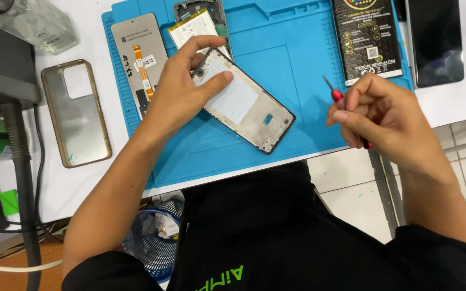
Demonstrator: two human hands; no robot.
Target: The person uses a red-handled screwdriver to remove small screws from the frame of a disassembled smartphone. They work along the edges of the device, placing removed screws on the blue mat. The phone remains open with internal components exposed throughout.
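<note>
A bare phone frame [249,105] with a black rim lies tilted on the blue work mat [297,64]. My left hand [182,86] rests on its upper left end, thumb and fingers pinching that corner. Off to the right, my right hand [378,116] hovers over the mat's right edge and grips a small red-handled screwdriver [336,95], its thin tip pointing up and left, apart from the frame.
A phone screen panel with an orange flex cable [138,56] and an open phone body with a battery [198,24] lie at the mat's back. A clear phone case [75,113] sits left. A black package [367,37] and a dark phone [435,40] lie right.
</note>
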